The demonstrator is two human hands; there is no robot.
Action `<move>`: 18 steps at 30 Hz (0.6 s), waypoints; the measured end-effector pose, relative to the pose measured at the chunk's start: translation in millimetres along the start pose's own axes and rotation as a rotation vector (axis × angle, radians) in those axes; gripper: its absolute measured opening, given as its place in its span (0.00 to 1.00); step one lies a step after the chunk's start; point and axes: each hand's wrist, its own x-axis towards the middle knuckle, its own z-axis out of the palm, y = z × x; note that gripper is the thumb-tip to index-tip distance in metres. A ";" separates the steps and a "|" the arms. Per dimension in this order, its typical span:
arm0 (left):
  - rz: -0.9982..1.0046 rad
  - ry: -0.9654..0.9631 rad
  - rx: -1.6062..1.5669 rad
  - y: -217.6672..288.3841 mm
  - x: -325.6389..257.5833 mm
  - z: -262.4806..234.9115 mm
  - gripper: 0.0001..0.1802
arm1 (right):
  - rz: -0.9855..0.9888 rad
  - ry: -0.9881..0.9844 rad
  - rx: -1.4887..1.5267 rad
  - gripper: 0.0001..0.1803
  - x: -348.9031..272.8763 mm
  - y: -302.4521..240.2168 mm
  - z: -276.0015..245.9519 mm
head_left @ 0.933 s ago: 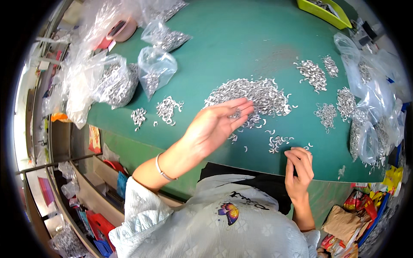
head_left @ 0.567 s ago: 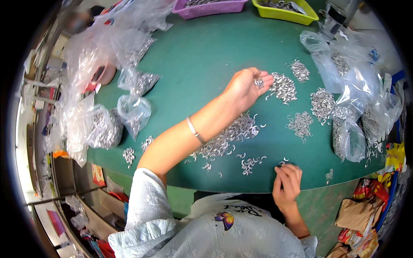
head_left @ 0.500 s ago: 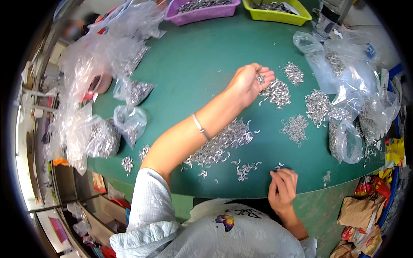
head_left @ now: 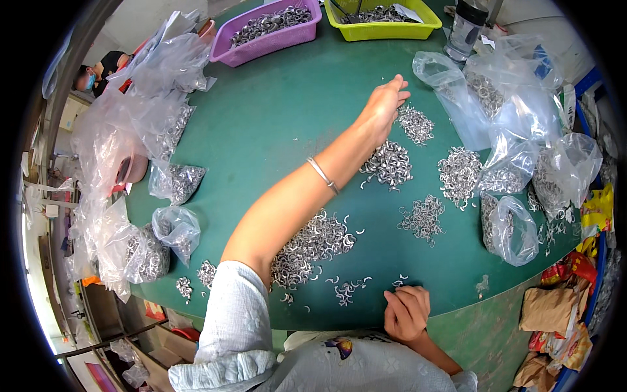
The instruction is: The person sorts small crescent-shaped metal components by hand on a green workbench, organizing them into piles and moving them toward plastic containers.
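Observation:
My left hand (head_left: 385,108) reaches over the far right of the green table (head_left: 261,130), turned on its side with its fingers stretched out. Its palm faces a small pile of silver ring-like metal pieces (head_left: 416,125); whether pieces remain in the palm is hidden. Below the wrist lies a denser pile of curved metal pieces (head_left: 390,164). At the near table edge rests my right hand (head_left: 409,312), fingers curled in, their contents hidden. A few loose crescents (head_left: 400,281) lie just beyond its fingertips. The large heap of crescents (head_left: 313,251) is partly behind my left forearm.
Purple (head_left: 268,36) and yellow-green (head_left: 385,29) baskets of metal parts stand at the back, beside a clear jar (head_left: 465,32). Plastic bags of pieces crowd the right (head_left: 516,117) and left (head_left: 150,251). More piles (head_left: 459,175) lie at right. A masked person (head_left: 98,75) is far left.
My left hand has moved farther from me, from the denser pile to the smaller one, and turned from palm up onto its side. My right hand stays by the table edge. The view has shifted.

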 end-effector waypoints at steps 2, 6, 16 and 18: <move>0.023 0.000 0.035 4.6 -5.2 0.2 0.27 | 0.004 0.001 0.003 0.15 0.0 -0.6 0.4; 0.214 -0.062 -0.054 -0.1 -23.3 -19.9 0.22 | 0.023 -0.009 -0.071 0.14 1.8 -4.3 0.9; 0.545 -0.085 1.011 -40.1 -222.7 -74.1 0.22 | 0.114 -0.047 -0.081 0.14 6.2 -7.7 5.0; 0.559 -0.116 1.193 -58.3 -264.0 -77.2 0.23 | 0.131 -0.111 -0.049 0.15 9.6 -13.4 -2.1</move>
